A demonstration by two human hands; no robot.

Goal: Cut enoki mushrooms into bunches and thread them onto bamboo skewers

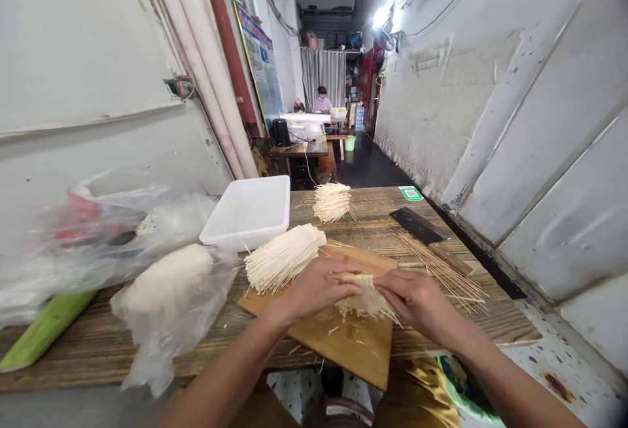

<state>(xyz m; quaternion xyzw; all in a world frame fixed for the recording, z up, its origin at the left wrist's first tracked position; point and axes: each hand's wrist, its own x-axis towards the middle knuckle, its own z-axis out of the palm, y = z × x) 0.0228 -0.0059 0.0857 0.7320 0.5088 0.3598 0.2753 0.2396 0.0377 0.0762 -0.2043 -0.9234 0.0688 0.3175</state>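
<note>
A brown wooden table [510, 323] bears 1 tan rectangular wooden cutting board [363, 356]; 1 large cream bundle of thin-stemmed mushrooms [284, 258] overlaps the board's far left; the left hand [326, 282] and right hand [412, 290] pinch 1 small pale mushroom cluster [366, 296] over the board; slender tan wooden sticks [444, 271] lie right.

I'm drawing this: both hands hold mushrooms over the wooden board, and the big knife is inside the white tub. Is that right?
Not quite: the head view shows the big knife lying on the table near the thin sticks, not inside the white tub. The left hand and right hand do hold mushrooms over the wooden board.
</note>
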